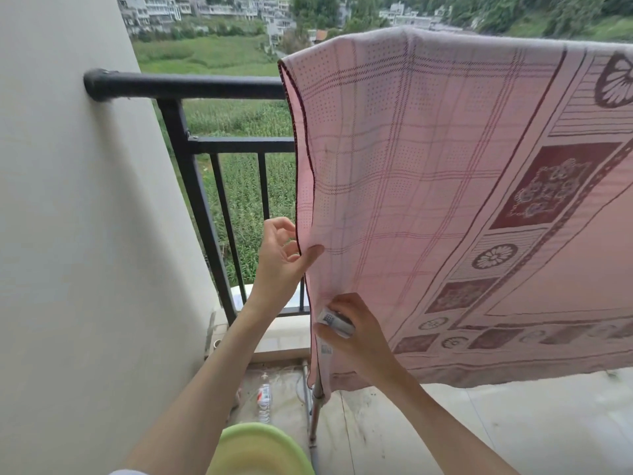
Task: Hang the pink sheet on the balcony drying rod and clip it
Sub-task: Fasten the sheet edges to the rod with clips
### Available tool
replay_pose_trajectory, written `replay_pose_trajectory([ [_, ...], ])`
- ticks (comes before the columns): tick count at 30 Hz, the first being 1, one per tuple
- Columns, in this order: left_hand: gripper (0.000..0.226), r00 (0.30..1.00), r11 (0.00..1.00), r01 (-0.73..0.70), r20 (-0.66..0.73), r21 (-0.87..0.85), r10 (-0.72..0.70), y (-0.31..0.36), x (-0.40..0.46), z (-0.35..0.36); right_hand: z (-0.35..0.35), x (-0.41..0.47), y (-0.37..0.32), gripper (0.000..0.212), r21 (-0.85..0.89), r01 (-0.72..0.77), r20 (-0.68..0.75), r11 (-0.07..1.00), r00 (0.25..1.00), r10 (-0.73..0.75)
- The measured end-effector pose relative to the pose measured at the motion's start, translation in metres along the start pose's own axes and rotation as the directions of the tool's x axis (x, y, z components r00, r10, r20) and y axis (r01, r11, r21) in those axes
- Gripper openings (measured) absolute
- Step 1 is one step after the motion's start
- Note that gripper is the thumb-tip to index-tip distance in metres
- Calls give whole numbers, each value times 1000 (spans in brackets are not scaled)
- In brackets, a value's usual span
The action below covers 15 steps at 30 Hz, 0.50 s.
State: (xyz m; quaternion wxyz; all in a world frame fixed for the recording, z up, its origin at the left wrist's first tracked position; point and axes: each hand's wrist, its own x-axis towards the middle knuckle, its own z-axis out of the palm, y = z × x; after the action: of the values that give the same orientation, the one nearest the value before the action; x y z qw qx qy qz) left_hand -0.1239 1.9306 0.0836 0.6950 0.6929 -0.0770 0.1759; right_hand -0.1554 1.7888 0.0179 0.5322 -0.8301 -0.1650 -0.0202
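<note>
Both hands work the draped pink patterned cotton sheet [428, 186]: left hand [281, 258] pinches its dark-trimmed side edge taut, while right hand [356, 334], fingers curled, grips a small white clip [334, 320] ready beside it.

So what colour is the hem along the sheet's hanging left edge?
Dark maroon: a thin dark line edging the pink sheet, clearest in the head view just above the left hand.

Pink patterned cotton sheet [445, 186] hangs draped over a rod, in front of the black metal balcony railing [191, 132], filling the right side. White plaster wall [68, 200] at left. Left hand [281, 258] on sheet's left edge; right hand [352, 330] just below it, against the sheet. Clear plastic bottle [264, 401] on the floor below, left of grey metal rack pole [317, 409]. Light-green round plastic basin [257, 450] nearest, bottom centre.
</note>
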Motion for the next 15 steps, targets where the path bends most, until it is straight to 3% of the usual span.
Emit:
replay_pose_trajectory([
  [4,37,991,996,-84,-106,-43,79,0,-9,10,-8,1,-12,16,62,-14,-19,998,1000,15],
  [10,29,998,991,-54,51,126,48,9,-3,4,-9,-4,-13,15,109,-96,0,989,995,96],
  [15,14,993,997,-20,116,77,11,21,-5,-3,-9,-6,-16,4,242,-175,-14,955,983,183],
])
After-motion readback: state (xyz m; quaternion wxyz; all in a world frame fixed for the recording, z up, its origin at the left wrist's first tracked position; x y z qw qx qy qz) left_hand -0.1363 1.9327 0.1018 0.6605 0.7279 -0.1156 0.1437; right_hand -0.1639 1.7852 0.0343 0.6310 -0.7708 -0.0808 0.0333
